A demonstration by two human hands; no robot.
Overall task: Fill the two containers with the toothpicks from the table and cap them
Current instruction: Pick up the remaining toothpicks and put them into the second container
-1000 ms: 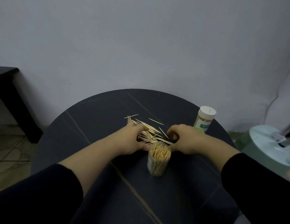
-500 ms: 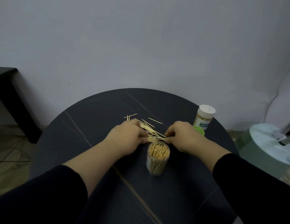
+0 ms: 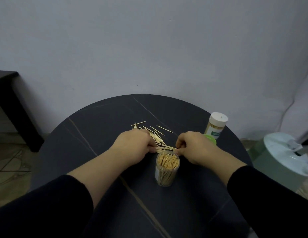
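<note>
Curled fingers (image 3: 180, 145) of the right hand (image 3: 196, 146) and of the left hand (image 3: 132, 146) pinch opposite ends of a thin toothpick bundle (image 3: 165, 148), pale wood, crosswise just behind the open container (image 3: 167, 169); this clear container is packed with upright picks; loose toothpicks (image 3: 155, 132) fan out behind on the dark table (image 3: 98, 124); a white-capped container (image 3: 216, 125) stands far right, a green lid (image 3: 210, 139) just beside it.

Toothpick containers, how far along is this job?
Done: the white-lidded container stands capped, toothpicks inside. In hand: the left hand and right hand pinch a bundle of toothpicks just behind the open container, already nearly full. Left: the loose toothpicks on the table, then the green cap, partly hidden behind the right hand.
</note>
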